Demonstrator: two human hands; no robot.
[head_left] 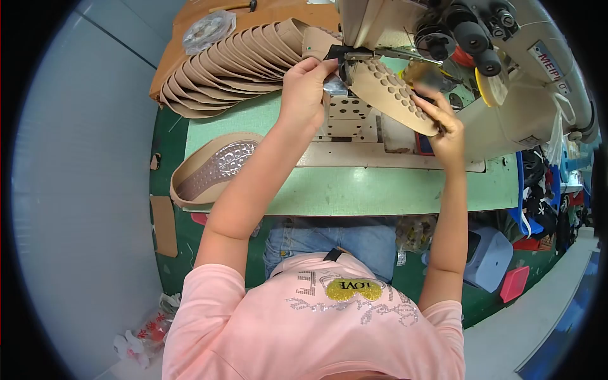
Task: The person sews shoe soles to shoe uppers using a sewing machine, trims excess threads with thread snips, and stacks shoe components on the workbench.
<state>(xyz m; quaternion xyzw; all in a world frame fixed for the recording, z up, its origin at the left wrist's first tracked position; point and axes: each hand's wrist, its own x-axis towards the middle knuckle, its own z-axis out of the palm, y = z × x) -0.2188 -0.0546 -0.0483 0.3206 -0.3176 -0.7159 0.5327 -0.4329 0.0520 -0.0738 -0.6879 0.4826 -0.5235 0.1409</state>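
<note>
At the sewing machine (361, 56), a beige shoe sole piece (396, 95) with rows of round dimples slants down to the right from the needle area. My right hand (443, 120) grips its lower right end, fingers over the dimpled face. Left of the presser foot, my left hand (304, 88) has thumb and forefinger pinched together; what lies between them is hidden. Just behind those fingertips is a beige piece with a small green dot (316, 43). A pale narrow strip (326, 113) hangs below the pinch.
A long row of nested beige shoe pieces (228, 66) lies at the back left, beside a clear plastic bag (209, 31). One beige shoe piece with a shiny, bumpy clear lining (221, 168) rests on the green tabletop (354, 190). Black thread spools (472, 38) top the machine.
</note>
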